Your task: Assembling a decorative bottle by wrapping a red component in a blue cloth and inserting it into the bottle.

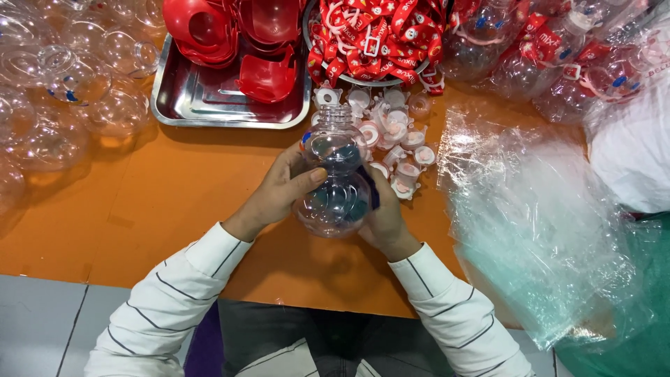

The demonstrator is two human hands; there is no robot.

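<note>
A clear plastic bottle with a rounded two-bulb shape is held between both hands above the orange table. My left hand grips its left side, thumb across the narrow waist. My right hand cups the lower bulb from the right and is partly hidden behind it. The bottle's open neck points away from me, toward a heap of small white and pink caps.
A steel tray with red plastic parts sits at the back. A bowl of red printed straps is beside it. Clear empty bottles pile up at left, clear plastic bags at right, finished bottles at back right.
</note>
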